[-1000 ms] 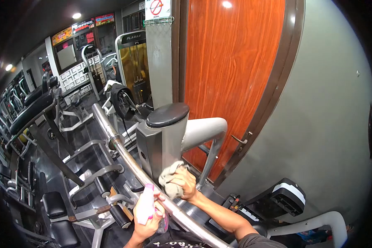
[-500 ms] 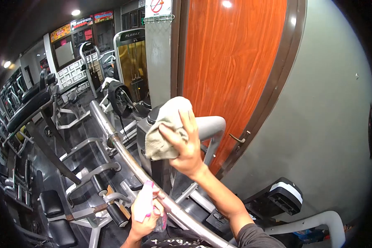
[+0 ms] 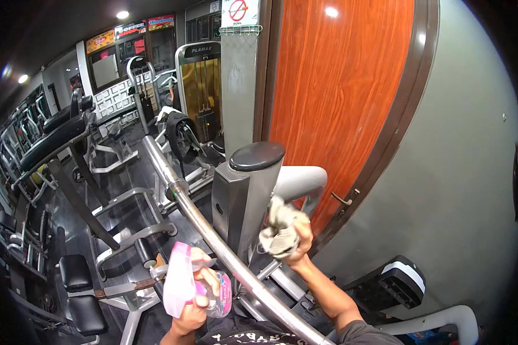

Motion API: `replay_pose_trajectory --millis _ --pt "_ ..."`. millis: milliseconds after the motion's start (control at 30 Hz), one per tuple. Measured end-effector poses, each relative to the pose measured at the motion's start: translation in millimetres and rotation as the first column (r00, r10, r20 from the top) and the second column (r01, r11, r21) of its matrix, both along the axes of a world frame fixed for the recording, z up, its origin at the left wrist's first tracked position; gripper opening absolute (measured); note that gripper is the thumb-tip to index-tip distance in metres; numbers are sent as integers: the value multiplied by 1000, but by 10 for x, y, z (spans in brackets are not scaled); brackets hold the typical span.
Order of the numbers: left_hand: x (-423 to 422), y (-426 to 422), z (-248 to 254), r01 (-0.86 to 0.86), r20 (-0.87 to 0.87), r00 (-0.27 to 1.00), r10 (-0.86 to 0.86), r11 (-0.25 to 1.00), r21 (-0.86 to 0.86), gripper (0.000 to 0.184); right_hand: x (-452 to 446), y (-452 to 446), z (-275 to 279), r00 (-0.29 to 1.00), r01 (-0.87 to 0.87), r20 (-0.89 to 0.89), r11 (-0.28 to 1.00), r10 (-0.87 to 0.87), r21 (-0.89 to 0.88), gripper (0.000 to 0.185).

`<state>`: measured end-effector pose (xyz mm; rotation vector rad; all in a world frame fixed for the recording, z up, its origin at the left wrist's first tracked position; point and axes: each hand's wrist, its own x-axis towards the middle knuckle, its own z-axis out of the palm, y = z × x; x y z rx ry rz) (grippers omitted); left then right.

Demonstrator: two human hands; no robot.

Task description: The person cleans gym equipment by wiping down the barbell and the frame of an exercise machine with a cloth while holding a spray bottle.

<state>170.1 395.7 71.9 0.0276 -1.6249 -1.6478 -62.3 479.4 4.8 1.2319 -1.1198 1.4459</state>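
Observation:
In the head view my left hand is wrapped round a spray bottle with a pink and white head and a clear body, left of a long metal barbell. A crumpled light cloth is bunched in my right hand, blurred by motion. That hand is just right of a grey machine post with a dark oval cap. Behind the cloth runs a thick grey tube; whether they touch I cannot tell.
A wood-grain door with a handle stands behind the post. Black padded gym machines fill the left. A black and white machine part is at lower right, by the grey wall.
My right hand has come down and right with the cloth, uncovering the post's cap. My left hand has moved slightly left and lower, with the spray bottle showing more. The view has shifted slightly.

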Motion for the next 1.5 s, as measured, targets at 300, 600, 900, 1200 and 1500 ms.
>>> replay_pose_trajectory --millis 300,600,900,1200,1500 --pt "-96 95 217 -243 -122 964 237 969 -39 88 147 -374 466 958 282 -125 927 -259 246 48" --pt "-154 145 335 -243 -174 958 229 968 -67 94 -6 -70 -555 988 -62 -112 939 105 338 50" --pt "-399 157 326 -116 -121 987 105 989 -91 100 14 -373 765 999 36 14 972 -40 233 47" --pt "-457 132 212 -121 -188 977 102 988 -91 95 -28 -20 -857 997 1 -70 873 38 488 31" --pt "-453 125 149 -107 -176 979 101 994 -26 93 -238 -148 198 918 -92 381 993 112 -69 43"
